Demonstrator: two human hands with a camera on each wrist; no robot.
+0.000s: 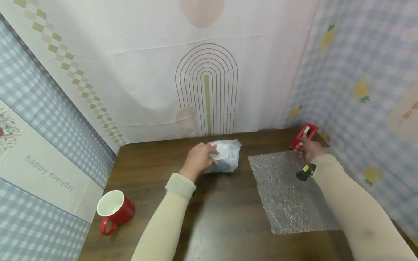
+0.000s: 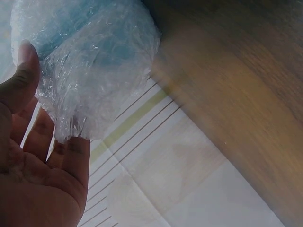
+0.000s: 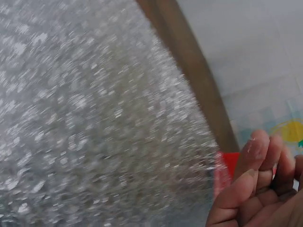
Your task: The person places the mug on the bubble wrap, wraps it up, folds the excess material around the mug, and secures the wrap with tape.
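Note:
A bundle in bubble wrap (image 1: pixel 228 156), with something light blue showing through it, lies on the table near its back edge. My left hand (image 1: pixel 200 159) grips its left end; in the left wrist view the thumb (image 2: pixel 27 71) and fingers lie against the crinkled plastic. At the back right, my right hand (image 1: pixel 308 149) is at the near end of a red tape dispenser (image 1: pixel 312 129) holding a roll of tape. In the right wrist view its thumb and forefinger come close together, with small glints at the tips; whether they pinch tape is unclear.
A flat sheet of bubble wrap (image 1: pixel 287 192) covers the table's right side, partly under my right forearm. Toward the front left stands a red mug (image 1: pixel 125 212) with a white inside. Patterned cloths (image 1: pixel 147 90) hang behind and on both sides of the wooden table (image 1: pixel 222 224).

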